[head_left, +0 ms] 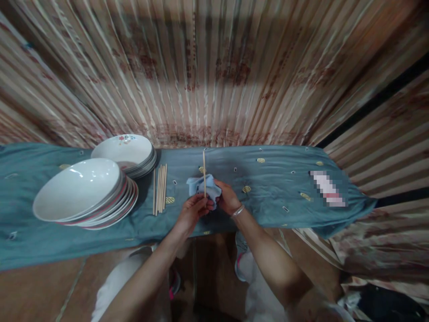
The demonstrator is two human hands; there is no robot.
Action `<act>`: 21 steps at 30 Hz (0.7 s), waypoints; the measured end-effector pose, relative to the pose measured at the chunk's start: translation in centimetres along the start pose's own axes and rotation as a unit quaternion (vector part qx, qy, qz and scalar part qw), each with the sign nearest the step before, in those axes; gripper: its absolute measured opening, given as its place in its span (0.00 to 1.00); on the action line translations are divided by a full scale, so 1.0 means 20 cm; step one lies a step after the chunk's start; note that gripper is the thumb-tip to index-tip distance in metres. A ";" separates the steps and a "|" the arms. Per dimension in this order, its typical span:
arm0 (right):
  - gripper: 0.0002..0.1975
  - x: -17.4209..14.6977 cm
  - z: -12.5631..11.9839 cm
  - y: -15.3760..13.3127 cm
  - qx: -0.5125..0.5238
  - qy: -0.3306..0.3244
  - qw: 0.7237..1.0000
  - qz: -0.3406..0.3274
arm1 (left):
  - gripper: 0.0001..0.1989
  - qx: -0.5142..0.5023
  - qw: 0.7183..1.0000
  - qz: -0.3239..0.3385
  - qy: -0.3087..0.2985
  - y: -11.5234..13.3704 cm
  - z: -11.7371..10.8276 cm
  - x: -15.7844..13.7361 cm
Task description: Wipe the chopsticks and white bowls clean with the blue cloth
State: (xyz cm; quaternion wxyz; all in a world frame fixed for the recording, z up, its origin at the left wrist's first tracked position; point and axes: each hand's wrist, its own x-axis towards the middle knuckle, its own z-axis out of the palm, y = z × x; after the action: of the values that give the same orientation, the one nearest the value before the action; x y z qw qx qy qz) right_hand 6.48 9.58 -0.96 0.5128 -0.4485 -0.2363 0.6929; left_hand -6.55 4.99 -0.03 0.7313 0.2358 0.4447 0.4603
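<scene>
A single chopstick (204,167) stands nearly upright in the view, its lower end pinched by the fingers of my left hand (193,212). Bunched behind and around that end is a light blue cloth (195,186). My right hand (228,197), with a bracelet at the wrist, is closed on the cloth's right side, close beside my left fingers. Several more chopsticks (162,188) lie side by side on the table, left of my hands. The cloth hides part of my right fingers.
A green patterned tablecloth (268,197) covers the long narrow table. Stacked large bowls (77,188) and another stack of flower-decorated bowls (124,152) stand at the left. A blurred-out flat item (327,188) lies at the right. Pleated curtains (214,89) hang behind.
</scene>
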 end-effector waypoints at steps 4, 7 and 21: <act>0.07 -0.01 0.00 0.00 0.033 -0.078 0.996 0.041 | 0.19 0.006 0.999 0.032 -0.005 -0.01 -0.01 0.02; 0.03 -0.03 0.00 -0.01 0.018 -0.102 0.994 0.024 | 0.23 0.013 0.999 0.052 -0.007 -0.01 -0.03 0.04; 0.10 -0.04 -0.04 -0.03 -0.029 -0.125 0.992 0.017 | 0.21 0.143 0.987 0.055 -0.058 -0.05 -0.06 0.03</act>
State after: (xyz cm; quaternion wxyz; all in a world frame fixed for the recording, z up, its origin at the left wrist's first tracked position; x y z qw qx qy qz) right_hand 7.50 8.94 -0.62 0.4538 -0.3769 -0.3112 0.7451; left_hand -7.03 5.10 -1.59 0.6883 0.3878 0.4493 0.4171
